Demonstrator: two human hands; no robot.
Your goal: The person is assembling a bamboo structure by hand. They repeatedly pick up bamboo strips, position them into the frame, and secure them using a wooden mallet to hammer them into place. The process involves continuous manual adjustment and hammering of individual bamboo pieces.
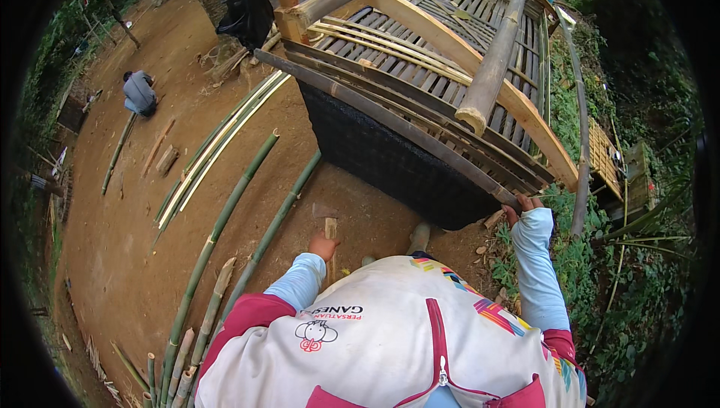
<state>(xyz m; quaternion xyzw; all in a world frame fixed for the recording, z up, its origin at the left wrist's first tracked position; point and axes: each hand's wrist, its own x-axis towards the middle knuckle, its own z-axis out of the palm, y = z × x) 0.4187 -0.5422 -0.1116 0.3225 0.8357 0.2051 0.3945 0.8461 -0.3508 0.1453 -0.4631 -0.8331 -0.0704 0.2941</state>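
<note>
Outdoor building site, bare dirt ground (97, 243), cut bamboo poles (213, 238), slatted platform (474, 18), greenery (577, 258)

The hand tool (330, 226) has a wooden handle; matt black cloth (382, 157) hangs below the dull edge strip (390, 117) of the bamboo platform (420, 78); green bamboo poles (214, 237) look smooth.

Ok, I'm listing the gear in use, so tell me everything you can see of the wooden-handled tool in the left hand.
The wooden-handled tool has a pale, straight handle and a dull grey-brown head set across its far end. The left hand grips it below the head, which points away from the body; more handle shows behind the fist. It appears clear of the nearest green bamboo pole. Whether the head is a hammer's or a hatchet's is too unclear to tell.
</note>
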